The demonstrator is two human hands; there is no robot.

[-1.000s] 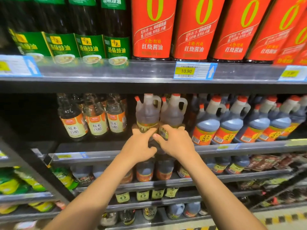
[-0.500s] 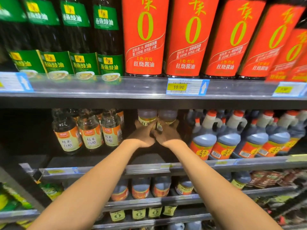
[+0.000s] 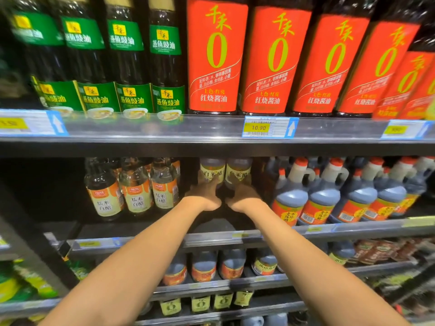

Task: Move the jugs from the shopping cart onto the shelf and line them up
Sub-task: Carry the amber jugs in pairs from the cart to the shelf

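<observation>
Deep on the shelf [image 3: 211, 237], hands [image 3: 207, 196] press two rounded translucent jugs [image 3: 213, 171].

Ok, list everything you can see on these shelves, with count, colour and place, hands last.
Green-labelled dark sauce bottles: four, top shelf left.
Red-labelled dark sauce bottles: at least five, top shelf right.
Yellow price tag: one, reads 10.90, top shelf edge.
Orange-labelled clear vinegar bottles: three in front, middle shelf left.
Pale white-vinegar jugs: two, middle shelf centre, deep back.
Red-capped dark vinegar jugs: several, middle shelf right.
Left hand: pushes left jug.
Right hand: pushes right jug.
</observation>
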